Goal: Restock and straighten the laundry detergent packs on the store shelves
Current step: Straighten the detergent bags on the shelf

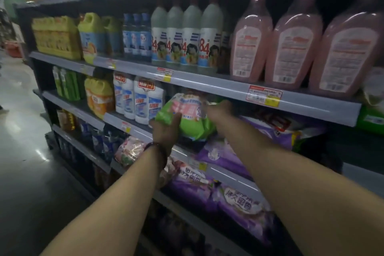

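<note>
One green detergent pack (188,119), at the front edge of a middle shelf (133,129), just right of three white bottles (145,100). Grip: left hand (166,131) clamped under its lower left. Right hand (218,108) on its upper right, blurred, closure cannot be told. Purple packs (245,206): at least four, overlapping. Pink bottles (295,37) above: three.

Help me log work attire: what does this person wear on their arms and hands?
No sleeves or gloves show: both forearms are bare. By the left hand the wrist carries a dark bracelet; the right hand and wrist carry nothing.
</note>
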A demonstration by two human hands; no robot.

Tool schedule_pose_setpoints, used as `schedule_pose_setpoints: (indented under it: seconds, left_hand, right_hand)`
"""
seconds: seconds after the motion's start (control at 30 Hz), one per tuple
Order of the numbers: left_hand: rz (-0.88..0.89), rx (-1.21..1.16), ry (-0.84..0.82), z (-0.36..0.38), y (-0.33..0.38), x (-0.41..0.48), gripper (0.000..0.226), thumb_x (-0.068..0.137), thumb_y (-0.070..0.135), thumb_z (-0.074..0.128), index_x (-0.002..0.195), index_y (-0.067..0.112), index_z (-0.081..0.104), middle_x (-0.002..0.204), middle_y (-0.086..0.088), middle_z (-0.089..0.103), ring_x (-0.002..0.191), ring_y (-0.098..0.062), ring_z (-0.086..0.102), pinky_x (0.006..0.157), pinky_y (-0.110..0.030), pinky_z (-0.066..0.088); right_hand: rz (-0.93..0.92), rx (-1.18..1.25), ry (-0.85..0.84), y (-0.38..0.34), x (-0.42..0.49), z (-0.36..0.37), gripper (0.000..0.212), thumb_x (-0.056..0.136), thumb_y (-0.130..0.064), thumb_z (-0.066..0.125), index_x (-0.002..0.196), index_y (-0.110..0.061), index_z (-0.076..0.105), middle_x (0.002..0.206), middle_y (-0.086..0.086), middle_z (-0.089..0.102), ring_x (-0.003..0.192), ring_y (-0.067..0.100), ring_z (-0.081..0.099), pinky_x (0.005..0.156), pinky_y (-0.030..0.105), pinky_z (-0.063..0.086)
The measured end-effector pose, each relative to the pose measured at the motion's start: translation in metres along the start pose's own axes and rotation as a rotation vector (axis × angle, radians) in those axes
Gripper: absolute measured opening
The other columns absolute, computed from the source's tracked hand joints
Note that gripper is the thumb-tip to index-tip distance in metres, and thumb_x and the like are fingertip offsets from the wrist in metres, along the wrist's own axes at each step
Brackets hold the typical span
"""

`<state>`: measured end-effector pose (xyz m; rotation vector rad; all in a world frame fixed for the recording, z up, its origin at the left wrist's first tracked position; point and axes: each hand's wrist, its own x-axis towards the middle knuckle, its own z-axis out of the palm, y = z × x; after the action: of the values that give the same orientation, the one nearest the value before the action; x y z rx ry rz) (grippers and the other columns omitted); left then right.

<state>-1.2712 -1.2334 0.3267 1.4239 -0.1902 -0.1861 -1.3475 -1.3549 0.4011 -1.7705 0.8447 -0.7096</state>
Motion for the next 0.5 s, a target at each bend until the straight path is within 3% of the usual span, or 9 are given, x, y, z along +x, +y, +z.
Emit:
schedule_pose_setpoints:
  seconds: [0.07,0.13,0.2,0.27,0.33,0.4,0.43,0.5]
  left_hand:
    - [0.004,0.541,0.156,0.011,-0.017,0.016,0.102,0.085,0.059,0.077,0.154,0.007,0.023,0.153,-0.026,0.038,0.138,-0.050,0.043,0.114,-0.055,0.039]
    - [0.146,0.748,0.172,0.024,-0.040,0.010,0.085,0.090,0.059,0.069,0.148,0.005,0.038,0.147,-0.029,0.040,0.132,-0.052,0.043,0.112,-0.054,0.036]
    - [0.324,0.874,0.115,0.033,-0.071,0.006,0.062,0.099,0.054,0.047,0.133,0.002,0.056,0.138,-0.033,0.049,0.124,-0.055,0.048,0.108,-0.054,0.036]
    - [0.459,1.025,0.051,0.035,-0.089,0.006,0.054,0.097,0.040,0.040,0.124,0.003,0.067,0.133,-0.036,0.057,0.119,-0.063,0.054,0.100,-0.062,0.043]
    - [0.517,1.167,-0.086,0.031,-0.095,0.010,0.045,0.090,0.024,0.041,0.109,-0.002,0.072,0.119,-0.038,0.066,0.105,-0.070,0.061,0.077,-0.066,0.053]
    - [0.609,1.213,-0.092,0.023,-0.095,0.013,0.045,0.085,0.019,0.040,0.102,-0.006,0.074,0.112,-0.041,0.068,0.095,-0.072,0.063,0.065,-0.064,0.056]
    - [0.640,1.170,-0.106,0.020,-0.094,0.015,0.045,0.085,0.019,0.040,0.099,-0.006,0.074,0.110,-0.042,0.068,0.093,-0.072,0.063,0.062,-0.063,0.056]
    - [0.601,1.088,-0.186,0.015,-0.083,0.004,0.043,0.087,0.020,0.039,0.098,-0.008,0.070,0.109,-0.041,0.065,0.095,-0.071,0.062,0.064,-0.064,0.058]
  right_hand:
    - [-0.073,-0.219,-0.021,0.020,-0.004,0.000,0.055,0.079,-0.041,0.090,0.119,-0.006,0.073,0.126,0.017,0.074,0.117,0.032,0.070,0.100,0.039,0.057]
    - [-0.196,-0.428,-0.089,0.049,-0.018,0.000,0.054,0.083,-0.033,0.086,0.128,-0.009,0.067,0.134,0.015,0.067,0.123,0.030,0.064,0.097,0.031,0.053]
    - [-0.402,-0.636,-0.102,0.074,-0.033,-0.001,0.050,0.091,-0.035,0.075,0.133,-0.011,0.064,0.138,0.017,0.056,0.131,0.035,0.053,0.105,0.035,0.046]
    - [-0.579,-0.842,-0.103,0.092,-0.043,-0.001,0.048,0.094,-0.041,0.059,0.133,-0.014,0.068,0.141,0.018,0.052,0.133,0.039,0.049,0.114,0.040,0.040]
    - [-0.629,-0.981,-0.186,0.102,-0.049,-0.004,0.064,0.095,-0.045,0.054,0.151,-0.014,0.053,0.163,0.023,0.035,0.151,0.041,0.032,0.127,0.044,0.023]
    - [-0.644,-1.061,-0.283,0.103,-0.052,-0.014,0.080,0.099,-0.052,0.054,0.165,-0.014,0.030,0.174,0.022,0.011,0.162,0.037,0.008,0.132,0.043,0.005]
    - [-0.648,-1.059,-0.306,0.103,-0.054,-0.019,0.083,0.099,-0.056,0.052,0.166,-0.014,0.027,0.175,0.020,0.007,0.163,0.035,0.003,0.132,0.042,0.002]
    - [-0.650,-0.959,-0.280,0.104,-0.060,-0.030,0.079,0.096,-0.055,0.050,0.161,-0.011,0.037,0.174,0.018,0.015,0.163,0.034,0.007,0.132,0.041,0.006]
